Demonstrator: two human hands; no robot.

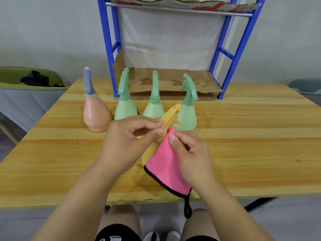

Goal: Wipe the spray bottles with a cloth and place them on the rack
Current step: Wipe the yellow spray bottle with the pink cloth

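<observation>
yellow spray bottle (169,117) is mid-wipe above the wooden table (243,136): left hand (128,141) pinches its trigger head, right hand (189,153) pinches the pink cloth (165,169) against its neck. next, probably the body, then the blue rack (232,54).

The left forearm (74,197) is seen bare behind the left hand (125,141), and the right forearm (231,202) is seen bare behind the right hand (191,153), each from the wrist to the frame edge. Short, plainly trimmed nails (172,137) are shown on both hands. Below the hands, black shorts (118,233) are worn. A white printed marking, cut off by the frame edge, is carried on the leg beneath the left hand. Bare knees are seen past the hems. Between the legs, below the right hand, the toes of a pair of pale grey-white shoes (152,237) are visible.
</observation>
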